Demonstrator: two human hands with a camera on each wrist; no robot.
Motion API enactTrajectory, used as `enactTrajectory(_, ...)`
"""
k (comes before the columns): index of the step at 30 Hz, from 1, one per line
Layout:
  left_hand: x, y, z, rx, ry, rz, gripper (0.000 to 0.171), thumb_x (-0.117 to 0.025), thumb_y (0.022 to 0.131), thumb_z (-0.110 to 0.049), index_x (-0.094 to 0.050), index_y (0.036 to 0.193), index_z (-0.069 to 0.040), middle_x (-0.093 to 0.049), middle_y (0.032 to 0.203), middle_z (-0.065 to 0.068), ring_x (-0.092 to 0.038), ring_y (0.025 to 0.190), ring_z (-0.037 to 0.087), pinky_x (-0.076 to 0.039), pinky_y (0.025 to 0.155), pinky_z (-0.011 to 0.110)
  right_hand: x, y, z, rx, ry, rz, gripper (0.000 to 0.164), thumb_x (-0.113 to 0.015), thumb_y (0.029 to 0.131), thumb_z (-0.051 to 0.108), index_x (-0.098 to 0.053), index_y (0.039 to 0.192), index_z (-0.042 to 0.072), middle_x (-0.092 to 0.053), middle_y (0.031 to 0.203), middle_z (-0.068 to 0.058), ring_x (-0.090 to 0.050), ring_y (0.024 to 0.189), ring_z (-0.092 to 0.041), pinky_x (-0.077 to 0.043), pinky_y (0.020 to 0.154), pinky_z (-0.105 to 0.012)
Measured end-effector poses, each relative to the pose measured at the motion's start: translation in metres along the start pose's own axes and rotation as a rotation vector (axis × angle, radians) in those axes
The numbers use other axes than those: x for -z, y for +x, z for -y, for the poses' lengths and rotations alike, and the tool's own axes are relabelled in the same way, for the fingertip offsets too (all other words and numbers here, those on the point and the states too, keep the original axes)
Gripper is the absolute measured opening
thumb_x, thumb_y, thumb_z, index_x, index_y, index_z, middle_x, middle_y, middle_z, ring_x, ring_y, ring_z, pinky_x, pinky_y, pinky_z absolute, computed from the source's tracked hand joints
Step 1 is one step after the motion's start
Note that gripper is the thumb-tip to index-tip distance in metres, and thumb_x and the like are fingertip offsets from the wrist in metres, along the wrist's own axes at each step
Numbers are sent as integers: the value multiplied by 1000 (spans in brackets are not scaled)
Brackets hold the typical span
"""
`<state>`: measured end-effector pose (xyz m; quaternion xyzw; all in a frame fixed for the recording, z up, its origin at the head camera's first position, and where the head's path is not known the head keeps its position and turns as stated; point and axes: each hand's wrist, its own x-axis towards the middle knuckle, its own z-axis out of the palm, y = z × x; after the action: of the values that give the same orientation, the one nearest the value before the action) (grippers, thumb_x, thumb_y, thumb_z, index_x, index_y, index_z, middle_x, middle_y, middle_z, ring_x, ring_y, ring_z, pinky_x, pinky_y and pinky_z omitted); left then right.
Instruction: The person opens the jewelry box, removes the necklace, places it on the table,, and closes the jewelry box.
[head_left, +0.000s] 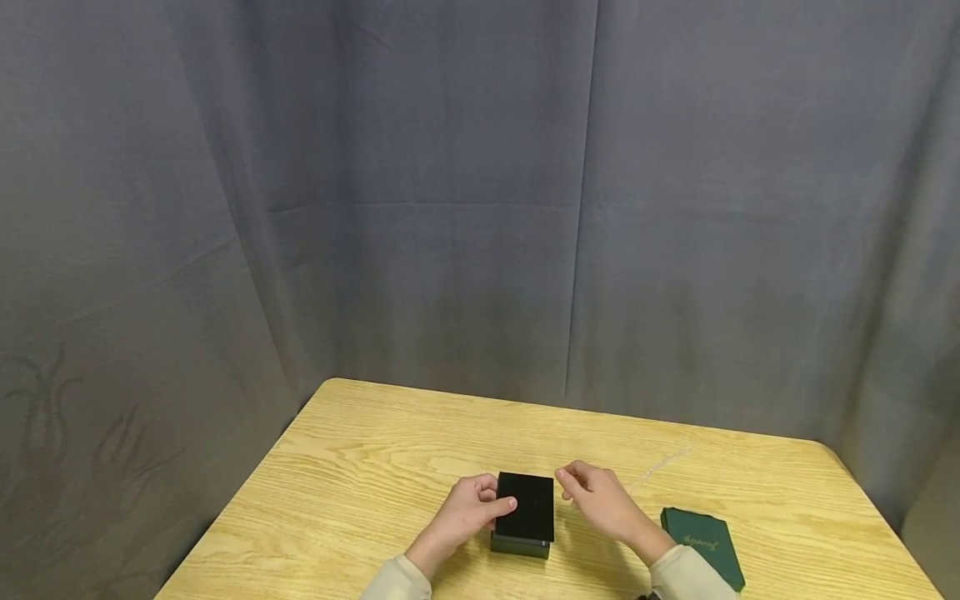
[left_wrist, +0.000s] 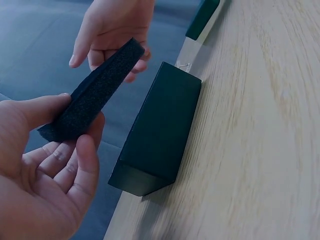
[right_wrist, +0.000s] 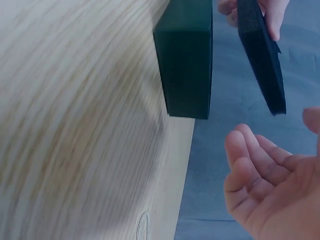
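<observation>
My left hand (head_left: 472,508) pinches a black foam insert (head_left: 534,504) by its left edge, thumb on top and fingers underneath. In the left wrist view the foam (left_wrist: 95,95) is a thick rough-edged slab, held apart from the box. Below it on the table stands a dark green box (head_left: 520,547); its side walls (left_wrist: 160,125) show in the left wrist view, while its inside is hidden. To the right of the foam, my right hand (head_left: 600,497) hovers with loosely bent fingers. The right wrist view shows that hand (right_wrist: 270,185) holding nothing, a small gap from the foam.
A green box lid (head_left: 703,546) with gold lettering lies on the wooden table (head_left: 375,450) at the right. Behind my right hand lies a thin, pale strand (head_left: 663,465), too faint to identify. Grey curtains (head_left: 465,208) hang around the table.
</observation>
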<state>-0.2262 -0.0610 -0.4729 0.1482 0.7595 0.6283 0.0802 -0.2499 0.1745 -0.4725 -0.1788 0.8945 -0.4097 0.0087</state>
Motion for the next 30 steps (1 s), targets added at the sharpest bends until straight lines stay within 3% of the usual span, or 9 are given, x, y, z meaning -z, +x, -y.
enactTrajectory(4,-1,8,15,25,-8,-1,44,-66,88,-11,-30,74,10,-20,55,-6,-28,50,11,-45,57,31,-4,0,4,6,57,23,43,-47,98,44,-63,108,5,-63,84,-5,-63,73,-24,-49,59,-29)
enactTrajectory(8,-1,11,21,40,-25,1,43,-68,87,-14,-31,68,-1,-21,55,-5,-29,52,11,-47,57,31,-7,0,5,29,75,40,38,-53,96,38,-63,110,4,-65,85,-1,-62,72,-21,-49,59,-29)
enactTrajectory(11,-2,10,21,34,-29,6,40,-69,86,-14,-35,67,-10,-23,54,-6,-33,52,11,-48,57,31,-9,0,5,40,67,45,34,-56,96,34,-63,108,4,-64,83,1,-60,71,-19,-47,56,-28)
enactTrajectory(13,-2,8,17,28,-25,8,41,-68,87,-13,-34,67,-3,-23,55,-6,-34,52,11,-48,58,32,-9,1,4,41,62,45,31,-56,95,33,-63,107,5,-63,80,2,-58,70,-18,-46,55,-28)
enactTrajectory(18,-3,-1,-2,1,-21,9,40,-65,89,-8,-32,68,-1,-22,54,-5,-37,52,11,-47,58,32,-9,2,7,32,83,52,31,-57,95,32,-63,107,3,-61,76,0,-56,67,-19,-44,54,-27)
enactTrajectory(20,-3,-3,-6,-17,-23,9,37,-64,89,-7,-34,67,-7,-24,54,-5,-39,52,11,-47,57,31,-9,2,9,30,96,63,32,-57,95,31,-63,109,2,-60,74,-1,-56,66,-21,-43,54,-27)
enactTrajectory(22,-3,-3,-8,-22,-27,12,37,-64,89,-7,-35,68,-7,-24,53,-6,-40,52,11,-48,57,30,-9,2,10,32,110,74,33,-57,95,30,-62,109,1,-59,72,-2,-56,66,-22,-43,53,-27)
enactTrajectory(26,-3,-1,-4,-11,-24,17,37,-64,89,-6,-34,68,-3,-24,53,-6,-42,53,13,-48,57,29,-10,2,9,36,139,96,29,-57,95,28,-62,107,2,-57,71,-2,-54,65,-22,-42,53,-26)
enactTrajectory(30,-3,7,11,6,-17,17,33,-65,89,-9,-38,69,-6,-26,53,-6,-43,53,14,-47,58,29,-11,2,8,34,157,106,25,-57,96,26,-62,104,2,-55,68,-6,-50,62,-17,-39,52,-26)
